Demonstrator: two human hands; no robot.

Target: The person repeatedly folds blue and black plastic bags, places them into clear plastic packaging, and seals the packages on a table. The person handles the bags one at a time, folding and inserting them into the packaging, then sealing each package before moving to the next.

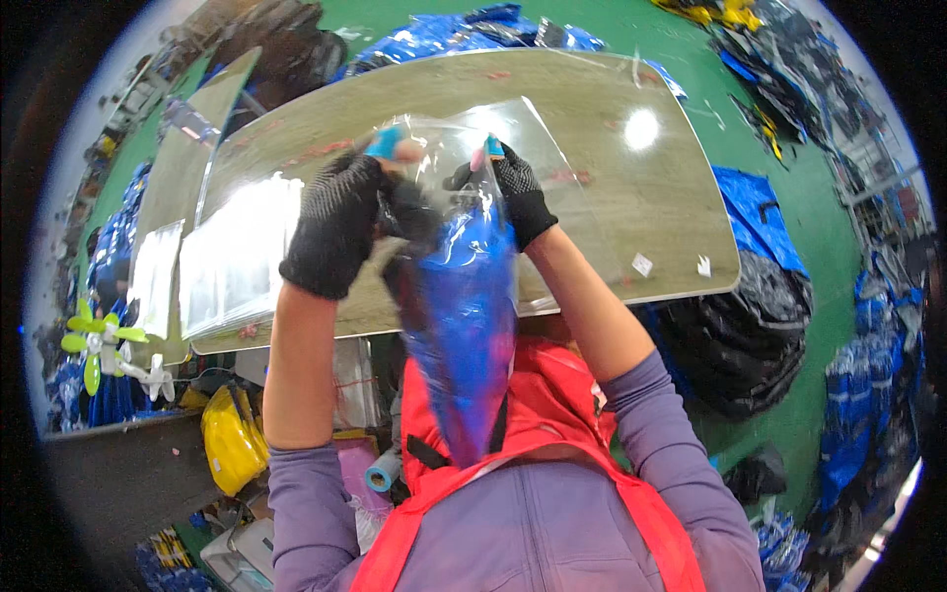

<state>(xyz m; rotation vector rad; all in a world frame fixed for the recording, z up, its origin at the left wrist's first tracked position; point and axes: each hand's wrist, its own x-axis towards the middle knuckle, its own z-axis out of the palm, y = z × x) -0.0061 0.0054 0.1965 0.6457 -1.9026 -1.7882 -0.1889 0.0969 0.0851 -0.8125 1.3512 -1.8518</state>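
Observation:
My left hand (pixel 338 219), in a black dotted glove with blue at the fingertips, is closed at the upper left of a clear plastic bag (pixel 441 135). On the other side, my right hand (pixel 520 189), gloved the same way, pinches the bag's upper right edge. Inside the bag is a glossy blue folded item (pixel 464 286) with some black on its left. It hangs down past the table's near edge in front of my red apron (pixel 557 385). Motion blurs the bag and my left fingertips. A flat clear plastic sheet or bag (pixel 552 158) lies on the table behind my hands.
The wood-grain table (pixel 631 207) bears a stack of clear plastic bags (pixel 242 261) at left and small white scraps (pixel 642 263) at right. A green fan (pixel 97 340) stands far left. Black bundles (pixel 740 335) and blue bundles (pixel 434 35) lie around the table on the green floor.

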